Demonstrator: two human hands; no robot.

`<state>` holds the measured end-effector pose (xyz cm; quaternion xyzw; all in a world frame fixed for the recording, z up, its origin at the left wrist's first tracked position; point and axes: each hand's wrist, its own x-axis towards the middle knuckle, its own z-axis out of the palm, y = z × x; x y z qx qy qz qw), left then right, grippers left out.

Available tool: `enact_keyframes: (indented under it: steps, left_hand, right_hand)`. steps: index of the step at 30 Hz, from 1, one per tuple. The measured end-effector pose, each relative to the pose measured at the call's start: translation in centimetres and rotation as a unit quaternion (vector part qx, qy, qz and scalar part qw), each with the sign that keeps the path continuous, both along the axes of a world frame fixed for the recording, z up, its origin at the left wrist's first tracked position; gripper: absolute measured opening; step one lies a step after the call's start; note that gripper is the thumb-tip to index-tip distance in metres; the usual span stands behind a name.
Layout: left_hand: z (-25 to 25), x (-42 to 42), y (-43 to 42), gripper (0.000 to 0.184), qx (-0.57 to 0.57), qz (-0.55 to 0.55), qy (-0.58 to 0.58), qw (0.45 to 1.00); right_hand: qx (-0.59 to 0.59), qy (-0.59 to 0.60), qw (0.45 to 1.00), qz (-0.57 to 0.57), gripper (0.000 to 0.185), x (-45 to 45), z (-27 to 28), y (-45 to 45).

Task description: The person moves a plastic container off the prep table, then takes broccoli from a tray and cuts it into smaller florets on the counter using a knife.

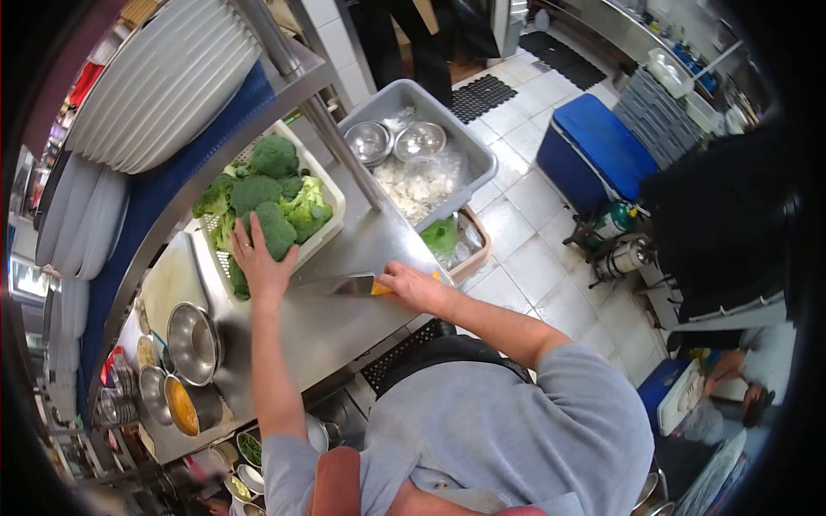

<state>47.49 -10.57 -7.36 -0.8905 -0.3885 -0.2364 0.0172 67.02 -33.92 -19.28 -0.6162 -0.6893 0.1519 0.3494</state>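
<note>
My left hand (261,262) is at the near side of a white plastic crate (330,225). Its thumb and fingers are spread around a green broccoli head (274,229); the palm hides part of the grip. Several more broccoli heads (274,156) with pale leaves fill the crate. My right hand (413,285) is closed on the yellow handle of a large kitchen knife (344,285). The wide blade points left, low over the steel counter (327,322), close to the crate's near corner.
Left of the crate lies a white cutting board (172,284), with steel bowls (191,344) nearer me. A grey tub (482,163) holding bowls and white pieces stands beyond the counter. Stacked plates (163,86) sit on the shelf. Another person's arm (727,370) shows at right.
</note>
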Motion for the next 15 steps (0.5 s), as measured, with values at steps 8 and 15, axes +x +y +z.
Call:
enact_keyframes:
  steps: [8, 15]
  left_hand:
    - [2.9, 5.6, -16.2, 0.039, -0.348, -0.305, -0.21, 0.861]
    - [-3.7, 22.1, -21.8, 0.046, -0.663, -0.245, -0.216, 0.673]
  right_hand:
    - [-0.017, 0.136, 0.941, -0.31, 0.017, 18.3, -2.4, -0.2]
    - [-0.122, -0.03, 0.873, -0.471, 0.045, 38.1, -8.2, 10.1]
